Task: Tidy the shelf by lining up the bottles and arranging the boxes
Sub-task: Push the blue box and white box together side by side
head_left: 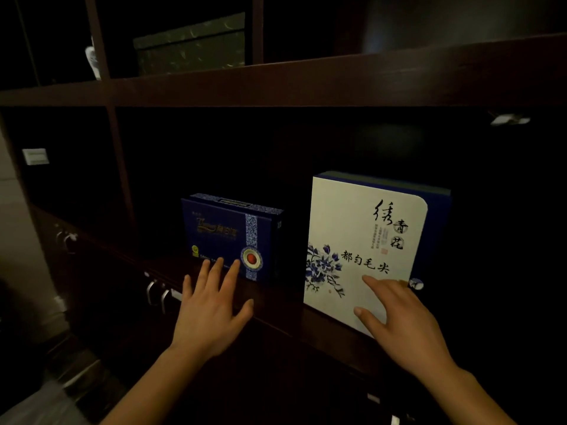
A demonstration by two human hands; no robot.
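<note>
**Both hands at the boxes, mid shelf**

Dark wood shelf unit (306,84), dim light. Two boxes stand upright on the mid shelf, well apart w/ a gap between them.

- Navy box (228,237): left of centre, patterned vertical band + round red emblem on front, set back from the shelf edge.
- White box (362,240): right of it, bigger, blue floral print + black calligraphy, blue sides, closer to the edge, slightly angled.

L hand (211,311): fingers spread, palm down over the shelf edge, fingertips at the navy box's lower front. Contact can't tell. Not gripping anything.

R hand (405,317): open, index finger and thumb on the white box's front, lower right. No clamp.

Upper shelf: dark marbled box (190,44), white-blue ceramic piece (93,58) partly hidden behind an upright. Metal drawer handles (156,291) below the shelf.
</note>
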